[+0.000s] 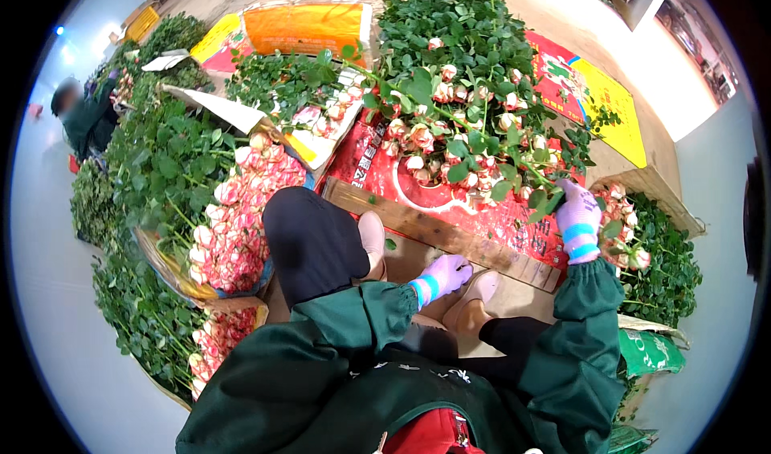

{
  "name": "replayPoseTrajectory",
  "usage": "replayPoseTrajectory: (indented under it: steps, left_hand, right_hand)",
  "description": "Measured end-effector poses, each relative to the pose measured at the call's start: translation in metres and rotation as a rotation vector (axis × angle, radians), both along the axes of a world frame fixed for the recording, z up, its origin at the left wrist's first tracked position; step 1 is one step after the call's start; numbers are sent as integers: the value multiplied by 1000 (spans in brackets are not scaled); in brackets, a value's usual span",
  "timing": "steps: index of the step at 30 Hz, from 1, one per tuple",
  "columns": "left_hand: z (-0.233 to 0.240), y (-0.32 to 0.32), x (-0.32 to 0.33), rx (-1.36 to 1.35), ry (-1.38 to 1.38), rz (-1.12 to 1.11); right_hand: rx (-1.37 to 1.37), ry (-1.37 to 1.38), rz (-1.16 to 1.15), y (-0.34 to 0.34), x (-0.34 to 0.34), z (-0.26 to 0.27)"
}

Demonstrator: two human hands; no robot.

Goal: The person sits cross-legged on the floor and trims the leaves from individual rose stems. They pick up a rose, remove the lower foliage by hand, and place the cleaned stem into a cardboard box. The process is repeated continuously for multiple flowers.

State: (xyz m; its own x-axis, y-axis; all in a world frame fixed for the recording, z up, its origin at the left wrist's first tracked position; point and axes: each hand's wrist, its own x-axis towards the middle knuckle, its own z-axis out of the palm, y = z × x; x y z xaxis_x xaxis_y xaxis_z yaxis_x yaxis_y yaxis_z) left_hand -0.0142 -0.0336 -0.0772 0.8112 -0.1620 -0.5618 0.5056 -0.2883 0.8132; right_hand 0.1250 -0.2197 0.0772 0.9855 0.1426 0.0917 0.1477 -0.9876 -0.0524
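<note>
My right hand [578, 219], in a purple knit glove with blue bands, grips the lower end of a long leafy rose stem [449, 115]. The stem slants up and left across a pile of pink-and-white roses [421, 137]. Under the blooms lies a red printed sheet [415, 183], with a wooden board [433, 231] along its near edge. My left hand [446, 276], gloved alike, is low between my shoes, just short of the board. Its fingers are curled, and no object shows in them.
Bundled roses [247, 225] wrapped in sheets crowd my left, and more roses [617, 213] stand at my right. An orange sack [307, 29] and a red-and-yellow sack [608, 110] lie beyond. At the far left, another person [87, 119] is among foliage.
</note>
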Motion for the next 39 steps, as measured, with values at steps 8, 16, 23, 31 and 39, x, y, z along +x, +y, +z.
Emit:
replayPoseTrajectory:
  steps: [8, 16, 23, 31, 39]
  left_hand:
    - [-18, 16, -16, -67, -43, 22]
    - [-29, 35, -28, -68, 63, 4]
    - [-30, 23, -24, -221, 153, 70]
    - [-38, 39, -24, -239, 205, 109]
    - [-59, 39, -24, -291, 271, 82]
  right_hand:
    - [-44, 10, 62, -57, 7, -6]
    - [-181, 93, 180, -64, -16, -83]
    - [-341, 314, 193, -32, -44, -150]
    - [-221, 271, 152, -2, -83, -170]
    - [-119, 481, 19, -8, -70, -197]
